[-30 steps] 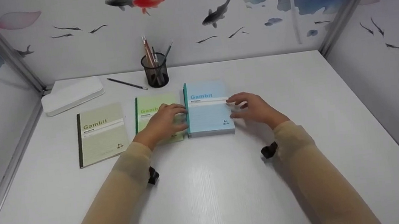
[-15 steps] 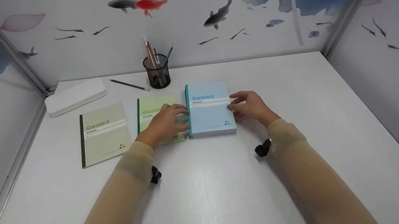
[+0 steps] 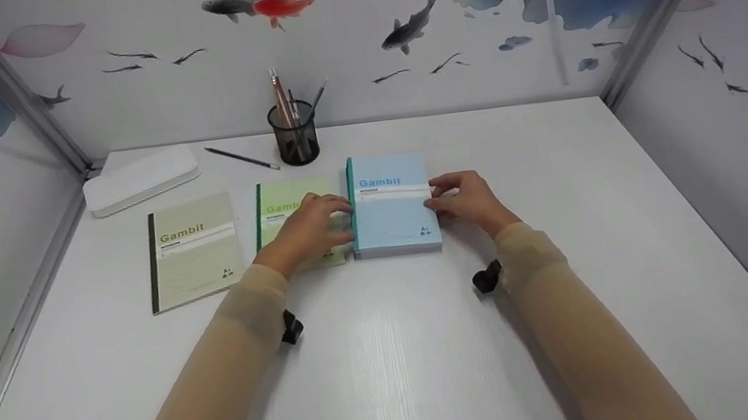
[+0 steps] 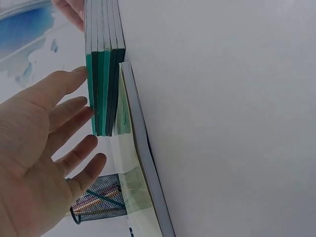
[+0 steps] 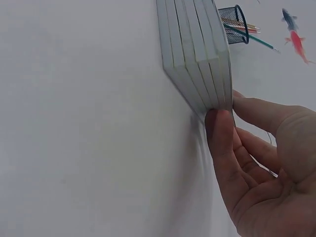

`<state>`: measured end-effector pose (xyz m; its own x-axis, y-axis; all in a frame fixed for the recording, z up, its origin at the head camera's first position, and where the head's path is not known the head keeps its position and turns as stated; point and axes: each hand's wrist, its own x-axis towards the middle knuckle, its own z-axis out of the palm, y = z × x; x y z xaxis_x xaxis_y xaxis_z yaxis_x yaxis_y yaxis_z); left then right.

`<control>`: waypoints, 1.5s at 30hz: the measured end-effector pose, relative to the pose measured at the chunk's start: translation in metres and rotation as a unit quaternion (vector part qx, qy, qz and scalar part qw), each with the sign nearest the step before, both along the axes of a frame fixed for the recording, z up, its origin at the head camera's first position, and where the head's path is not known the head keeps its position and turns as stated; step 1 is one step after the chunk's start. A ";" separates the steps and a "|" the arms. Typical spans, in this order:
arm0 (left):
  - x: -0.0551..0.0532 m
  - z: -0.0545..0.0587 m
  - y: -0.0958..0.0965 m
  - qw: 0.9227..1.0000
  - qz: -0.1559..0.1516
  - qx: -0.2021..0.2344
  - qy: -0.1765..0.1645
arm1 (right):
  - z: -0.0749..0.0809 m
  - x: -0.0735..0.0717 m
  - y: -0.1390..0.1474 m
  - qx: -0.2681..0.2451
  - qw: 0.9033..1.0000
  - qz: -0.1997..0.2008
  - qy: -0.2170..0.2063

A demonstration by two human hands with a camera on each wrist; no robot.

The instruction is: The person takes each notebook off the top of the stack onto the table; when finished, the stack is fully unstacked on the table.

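Observation:
A stack of notebooks (image 5: 192, 39) with a light blue "Gambit" notebook (image 3: 392, 215) on top stands mid-table. Its teal and dark spines (image 4: 101, 89) face left. My left hand (image 3: 309, 232) hovers over a green notebook (image 3: 274, 226), fingers loosely spread, thumb and fingertips at the spines. At the opposite side, my right hand (image 3: 469, 200) pinches the upper edge of the stack. Its thumb lies at the blue cover's edge and a finger against the page edges (image 5: 197, 81). How many notebooks that pinch takes in, I cannot tell.
An olive notebook (image 3: 197, 253) lies at the left. Behind it is a white case (image 3: 142, 181), with a dark pencil (image 3: 241, 158) beside it. A black mesh cup (image 3: 295, 134) holding pencils stands behind the stack. Printed panels (image 3: 359, 90) enclose the table on three sides.
My right hand has moved in leftward, its thumb coming up to the blue notebook's edge near the fingers. The left hand stays by the spines, and the stack has hardly moved.

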<state>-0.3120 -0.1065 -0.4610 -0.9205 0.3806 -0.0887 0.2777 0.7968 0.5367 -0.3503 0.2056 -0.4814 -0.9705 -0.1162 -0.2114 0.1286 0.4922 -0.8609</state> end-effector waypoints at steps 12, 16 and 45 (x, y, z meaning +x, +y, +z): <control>-0.001 0.000 0.001 1.000 -0.011 0.018 -0.010 | 0.006 -0.003 0.001 -0.006 0.999 -0.006 -0.034; -0.001 -0.001 0.003 1.000 -0.008 0.015 -0.012 | 0.004 -0.002 0.004 -0.012 0.999 -0.012 -0.037; 0.000 0.000 0.002 1.000 -0.023 -0.007 -0.006 | 0.001 0.018 0.058 -0.147 0.987 -0.051 -0.047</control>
